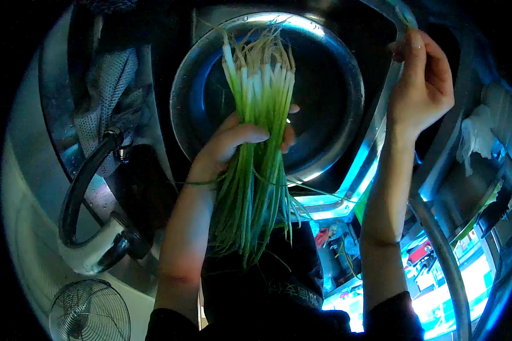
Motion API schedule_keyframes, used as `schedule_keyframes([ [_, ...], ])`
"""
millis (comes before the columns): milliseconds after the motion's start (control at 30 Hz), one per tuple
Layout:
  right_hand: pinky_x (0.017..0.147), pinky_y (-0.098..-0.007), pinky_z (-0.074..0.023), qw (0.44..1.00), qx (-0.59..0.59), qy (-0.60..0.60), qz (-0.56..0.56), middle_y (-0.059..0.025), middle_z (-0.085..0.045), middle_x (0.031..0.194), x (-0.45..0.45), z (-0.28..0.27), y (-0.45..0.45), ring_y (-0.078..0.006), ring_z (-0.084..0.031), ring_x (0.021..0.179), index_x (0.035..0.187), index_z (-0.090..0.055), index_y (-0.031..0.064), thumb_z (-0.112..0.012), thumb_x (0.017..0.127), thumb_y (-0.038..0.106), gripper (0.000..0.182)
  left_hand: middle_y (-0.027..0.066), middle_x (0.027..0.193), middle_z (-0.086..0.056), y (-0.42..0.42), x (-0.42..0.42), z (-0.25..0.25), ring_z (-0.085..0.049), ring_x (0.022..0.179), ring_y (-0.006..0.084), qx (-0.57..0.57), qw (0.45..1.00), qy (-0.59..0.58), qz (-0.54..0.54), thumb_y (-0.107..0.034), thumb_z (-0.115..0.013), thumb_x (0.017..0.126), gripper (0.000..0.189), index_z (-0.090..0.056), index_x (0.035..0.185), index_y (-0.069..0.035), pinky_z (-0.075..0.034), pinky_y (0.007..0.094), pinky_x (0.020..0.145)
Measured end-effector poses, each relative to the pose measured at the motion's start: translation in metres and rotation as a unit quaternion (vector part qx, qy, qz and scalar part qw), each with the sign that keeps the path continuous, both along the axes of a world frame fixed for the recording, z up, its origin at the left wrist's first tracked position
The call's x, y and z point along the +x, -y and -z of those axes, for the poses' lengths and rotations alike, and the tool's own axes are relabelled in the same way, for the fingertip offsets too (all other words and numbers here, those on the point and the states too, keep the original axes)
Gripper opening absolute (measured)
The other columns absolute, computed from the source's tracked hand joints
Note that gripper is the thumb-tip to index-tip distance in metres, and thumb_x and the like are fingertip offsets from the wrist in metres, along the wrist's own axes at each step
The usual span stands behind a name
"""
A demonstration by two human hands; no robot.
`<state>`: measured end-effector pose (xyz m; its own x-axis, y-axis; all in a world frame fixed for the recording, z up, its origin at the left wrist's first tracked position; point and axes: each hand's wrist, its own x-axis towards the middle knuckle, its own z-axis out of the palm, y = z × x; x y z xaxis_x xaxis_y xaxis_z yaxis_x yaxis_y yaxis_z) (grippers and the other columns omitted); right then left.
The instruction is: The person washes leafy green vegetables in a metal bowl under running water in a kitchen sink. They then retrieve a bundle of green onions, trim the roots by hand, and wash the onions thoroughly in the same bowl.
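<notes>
My left hand [232, 143] grips a bunch of spring onions [260, 102] around the stalks. The white ends and stringy roots point up and away from me, and the green leaves hang down towards my dark apron [256, 294]. Behind the bunch stands a round metal basin [355, 106], its inside dark. A loose green leaf stretches sideways across my left wrist. My right hand [422, 76] is raised at the upper right, past the basin's rim. Its thumb and fingers are pinched together beside a small pale greenish thing [404, 16]; whether they hold it is unclear.
To the left, a curved black and chrome faucet [74, 200] stands near a grey mesh cloth [106, 102]. A wire-guarded fan [89, 311] is at lower left. At right are a whitish plastic bag [475, 128] and a grey hose [443, 255]. Metal sink edges [362, 170] run beside the basin.
</notes>
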<state>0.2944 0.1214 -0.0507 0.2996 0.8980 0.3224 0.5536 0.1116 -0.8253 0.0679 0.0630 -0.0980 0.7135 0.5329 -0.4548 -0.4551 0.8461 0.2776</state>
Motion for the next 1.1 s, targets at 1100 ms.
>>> schedule_keyframes([
  [1100,0.078,-0.0301,-0.0432,0.779,-0.403,-0.475,-0.065,-0.0118,-0.055,0.095,-0.064,0.044,0.063,-0.0177,-0.054,0.086,0.107,-0.043,-0.0029,-0.052,0.075,0.005,0.034,0.0072,0.085,-0.057,-0.011,-0.024,-0.004,-0.055,0.077,0.0130,0.027,0.958,-0.280,0.059,-0.021,-0.051,0.076,0.029,-0.052,0.097,-0.001,-0.042,0.0254,0.070],
])
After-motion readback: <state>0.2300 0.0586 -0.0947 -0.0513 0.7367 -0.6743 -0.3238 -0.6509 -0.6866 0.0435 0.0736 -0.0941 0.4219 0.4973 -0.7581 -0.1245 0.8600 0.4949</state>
